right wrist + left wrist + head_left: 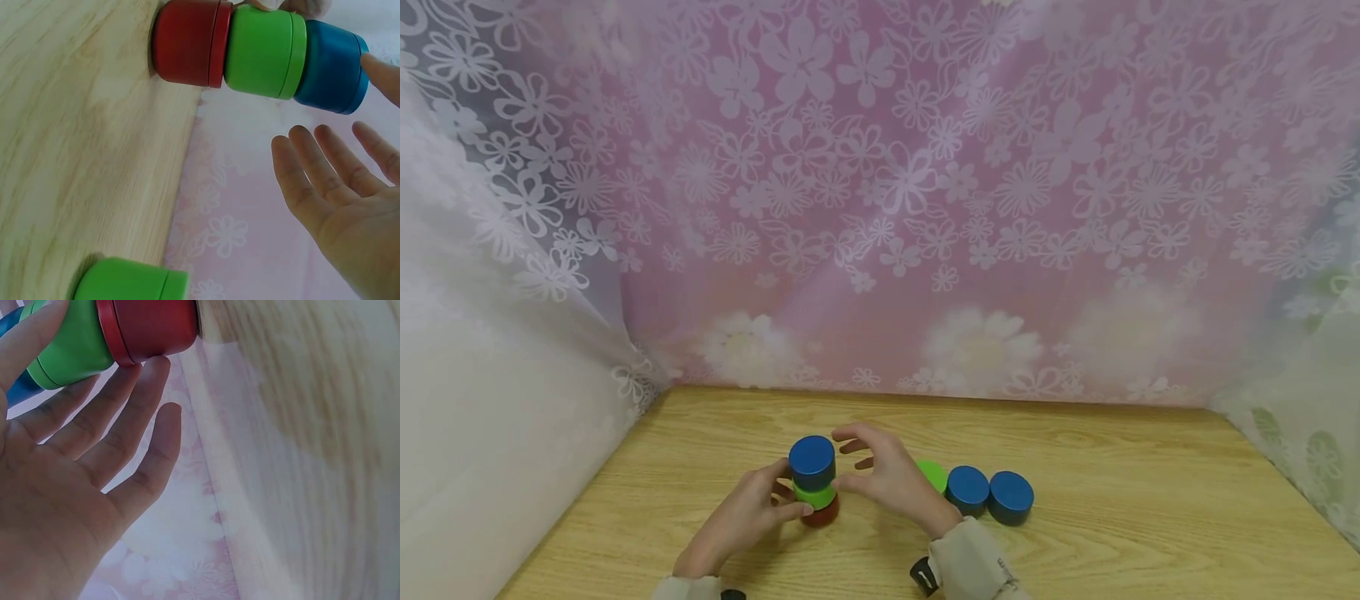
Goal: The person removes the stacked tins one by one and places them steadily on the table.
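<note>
Three lidded canisters stand in a stack on the table. Red point(822, 513) is the bottom one, green point(259, 53) the middle one, and the blue canister point(812, 463) sits on top, slightly off line. My left hand point(747, 510) holds the stack from the left at the green canister, thumb in front and fingers behind. In the left wrist view, lower fingertips meet the red canister point(153, 328). My right hand point(891, 477) is spread at the stack's right side, its thumb point(381, 76) at the blue canister's lid edge and its other fingers apart from it.
To the right, partly behind my right wrist, stand another green canister point(932, 476) and two blue canisters, one nearer point(967, 490) and one farther right point(1011, 498), in a row. Flowered cloth point(880, 208) hangs behind the wooden table point(1120, 500) and at both sides.
</note>
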Available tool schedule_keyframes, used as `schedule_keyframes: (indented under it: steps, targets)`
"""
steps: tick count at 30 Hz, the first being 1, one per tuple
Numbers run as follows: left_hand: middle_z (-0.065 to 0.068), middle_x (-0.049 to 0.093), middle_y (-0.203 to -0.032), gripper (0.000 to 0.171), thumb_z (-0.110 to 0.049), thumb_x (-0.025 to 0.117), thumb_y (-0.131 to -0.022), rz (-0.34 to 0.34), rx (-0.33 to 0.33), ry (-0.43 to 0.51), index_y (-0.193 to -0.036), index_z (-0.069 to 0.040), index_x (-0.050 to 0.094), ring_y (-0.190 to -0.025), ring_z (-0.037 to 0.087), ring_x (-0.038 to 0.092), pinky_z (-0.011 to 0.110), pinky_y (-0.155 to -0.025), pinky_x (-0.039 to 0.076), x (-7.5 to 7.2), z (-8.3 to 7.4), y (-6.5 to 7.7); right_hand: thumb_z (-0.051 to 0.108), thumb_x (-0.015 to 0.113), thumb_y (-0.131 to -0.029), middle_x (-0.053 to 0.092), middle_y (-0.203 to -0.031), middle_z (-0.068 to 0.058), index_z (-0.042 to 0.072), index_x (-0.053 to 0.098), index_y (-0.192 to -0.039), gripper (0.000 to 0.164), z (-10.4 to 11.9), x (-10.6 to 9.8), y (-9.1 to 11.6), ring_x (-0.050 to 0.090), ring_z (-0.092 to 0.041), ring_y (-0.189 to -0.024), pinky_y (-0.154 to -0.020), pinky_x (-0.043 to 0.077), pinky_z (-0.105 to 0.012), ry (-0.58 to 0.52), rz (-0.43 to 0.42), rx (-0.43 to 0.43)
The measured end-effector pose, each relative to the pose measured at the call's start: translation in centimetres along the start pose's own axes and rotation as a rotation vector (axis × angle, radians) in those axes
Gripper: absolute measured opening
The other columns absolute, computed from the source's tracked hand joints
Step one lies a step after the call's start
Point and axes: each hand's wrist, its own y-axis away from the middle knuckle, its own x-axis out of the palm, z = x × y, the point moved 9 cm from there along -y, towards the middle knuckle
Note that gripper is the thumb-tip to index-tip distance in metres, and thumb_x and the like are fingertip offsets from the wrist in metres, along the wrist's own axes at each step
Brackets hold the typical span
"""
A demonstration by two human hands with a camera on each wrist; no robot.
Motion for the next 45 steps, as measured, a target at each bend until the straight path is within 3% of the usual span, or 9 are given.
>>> schedule_keyframes:
  steps: [22,31,41,45]
  targets:
    - [0.019,0.065,-0.118,0.046,-0.012,0.078,-0.091,0.019,0.019,-0.01,-0.129,0.005,0.058,-0.097,0.034,0.068,0.044,-0.079,0.059,0.0,-0.2,0.2,0.005,0.081,-0.087,0.061,-0.131,-0.013,0.003,0.06,-0.134,0.051,0.4,1.5,-0.9,0.057,-0.036,-0.118,-0.092,0.054,-0.047,0.012,-0.022,-0.027]
    - [0.018,0.064,-0.118,0.044,-0.012,0.078,-0.092,0.026,0.029,0.008,-0.128,0.004,0.059,-0.099,0.034,0.067,0.044,-0.08,0.058,0.1,-0.3,0.2,0.004,0.081,-0.086,0.063,-0.128,-0.013,0.002,0.061,-0.13,0.048,0.5,1.8,-1.0,0.06,-0.036,-0.115,-0.091,0.054,-0.052,0.022,-0.033,-0.03]
    - [0.019,0.064,-0.122,0.051,-0.016,0.078,-0.092,0.027,0.006,-0.005,-0.134,0.005,0.057,-0.098,0.032,0.068,0.043,-0.081,0.058,0.3,0.1,0.0,0.005,0.08,-0.088,0.062,-0.129,-0.012,0.004,0.062,-0.131,0.046,0.4,1.2,-0.7,0.06,-0.035,-0.115,-0.091,0.055,-0.042,-0.019,-0.041,-0.011]
    - [0.018,0.064,-0.123,0.054,-0.016,0.079,-0.091,0.015,0.007,-0.024,-0.135,0.006,0.056,-0.098,0.03,0.068,0.042,-0.081,0.058,0.3,0.2,-0.1,0.004,0.08,-0.088,0.06,-0.13,-0.015,0.002,0.061,-0.131,0.047,0.5,0.4,-0.5,0.059,-0.035,-0.116,-0.091,0.055,-0.044,-0.034,-0.053,-0.02]
